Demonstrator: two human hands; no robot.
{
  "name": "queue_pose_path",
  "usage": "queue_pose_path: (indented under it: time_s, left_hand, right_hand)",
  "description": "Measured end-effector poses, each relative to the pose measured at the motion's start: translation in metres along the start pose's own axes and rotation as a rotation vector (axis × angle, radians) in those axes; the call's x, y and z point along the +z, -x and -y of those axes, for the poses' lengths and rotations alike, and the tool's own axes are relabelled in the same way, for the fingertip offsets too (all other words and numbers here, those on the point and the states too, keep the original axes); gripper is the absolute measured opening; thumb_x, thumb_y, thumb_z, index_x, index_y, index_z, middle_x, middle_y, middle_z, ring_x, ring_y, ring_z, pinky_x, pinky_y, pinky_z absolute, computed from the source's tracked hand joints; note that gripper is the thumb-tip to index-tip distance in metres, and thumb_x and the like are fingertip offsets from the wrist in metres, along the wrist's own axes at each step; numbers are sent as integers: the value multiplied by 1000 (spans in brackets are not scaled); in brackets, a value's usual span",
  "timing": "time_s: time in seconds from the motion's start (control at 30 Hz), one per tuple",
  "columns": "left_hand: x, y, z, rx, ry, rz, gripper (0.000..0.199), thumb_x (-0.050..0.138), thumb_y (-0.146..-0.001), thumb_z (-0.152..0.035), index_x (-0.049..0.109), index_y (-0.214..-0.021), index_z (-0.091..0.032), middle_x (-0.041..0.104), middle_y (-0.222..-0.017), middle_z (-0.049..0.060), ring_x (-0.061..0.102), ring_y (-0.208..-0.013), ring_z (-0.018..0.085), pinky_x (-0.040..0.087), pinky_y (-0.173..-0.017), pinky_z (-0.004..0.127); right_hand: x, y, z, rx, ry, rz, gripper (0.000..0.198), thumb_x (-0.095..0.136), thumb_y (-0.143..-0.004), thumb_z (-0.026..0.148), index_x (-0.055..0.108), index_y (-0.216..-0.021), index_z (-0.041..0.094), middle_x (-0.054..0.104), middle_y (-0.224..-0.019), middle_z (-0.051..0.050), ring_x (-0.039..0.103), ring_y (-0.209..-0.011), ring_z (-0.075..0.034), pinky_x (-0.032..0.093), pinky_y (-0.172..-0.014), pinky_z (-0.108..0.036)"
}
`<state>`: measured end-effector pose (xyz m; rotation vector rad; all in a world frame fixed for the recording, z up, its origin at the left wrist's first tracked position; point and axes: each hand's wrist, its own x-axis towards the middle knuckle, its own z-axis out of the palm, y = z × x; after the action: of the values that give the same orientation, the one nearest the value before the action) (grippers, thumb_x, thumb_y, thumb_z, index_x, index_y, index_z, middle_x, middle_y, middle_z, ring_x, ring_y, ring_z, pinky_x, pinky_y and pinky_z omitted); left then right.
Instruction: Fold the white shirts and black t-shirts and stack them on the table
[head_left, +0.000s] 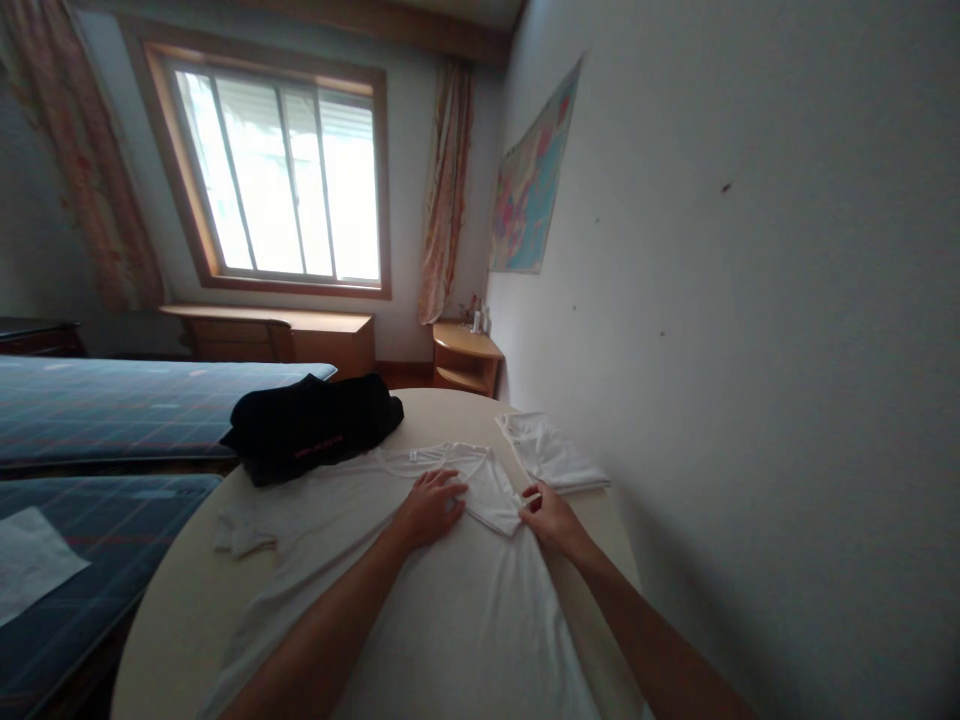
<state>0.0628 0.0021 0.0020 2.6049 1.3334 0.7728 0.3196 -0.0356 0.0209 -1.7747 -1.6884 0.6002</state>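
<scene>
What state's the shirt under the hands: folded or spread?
Shirt mostly spread flat: one sleeve out; sleeve near right hand folded inward.

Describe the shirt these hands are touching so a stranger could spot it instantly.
Find the round cream table beside the pale wall. On it, nearer the person than the black bundle and the folded white cloth, lies a white shirt. Unlike them, it is spread out, left hand resting on it, right hand at its edge.

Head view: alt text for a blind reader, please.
A person's left hand rests on a white T-shirt near its collar, right hand at one sleeve; the shirt is spread on a round table beside a black bundle.
</scene>
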Motion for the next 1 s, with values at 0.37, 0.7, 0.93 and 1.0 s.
queue_pose_path:
  time_s: [0.37,0.7,0.93,1.0]
  left_hand:
    - [2,-5,8,-57,153,-105,32,46,-90,-19,68,-113,-24,66,-124,5,58,-118,19,41,-108,35]
    - [-5,-7,11,-235,228,-209,28,44,-95,-26,59,-118,-23,72,-93,1,67,-92,17,49,-90,30]
    - [-7,-1,3,-164,143,-199,23,62,-84,-35,59,-105,-25,68,-91,-1,64,-86,17,48,-82,28]
    - [-9,-2,-1,-188,106,-190,25,63,-84,-38,59,-105,-26,68,-94,-1,64,-86,17,48,-80,28]
  right_hand:
    - [-2,23,83,-171,9,-17,22,62,-77,21,61,-98,19,69,-84,-3,64,-77,-16,46,-71,-25]
    - [55,55,97,-348,-32,273,33,58,-75,11,60,-106,19,70,-103,-4,66,-79,-15,48,-76,-25]
    - [41,65,88,-452,3,385,34,49,-82,10,63,-112,17,70,-111,-9,63,-104,-20,45,-95,-30]
    - [37,70,87,-475,17,417,36,49,-81,8,65,-112,17,65,-124,-10,58,-116,-20,42,-102,-31]
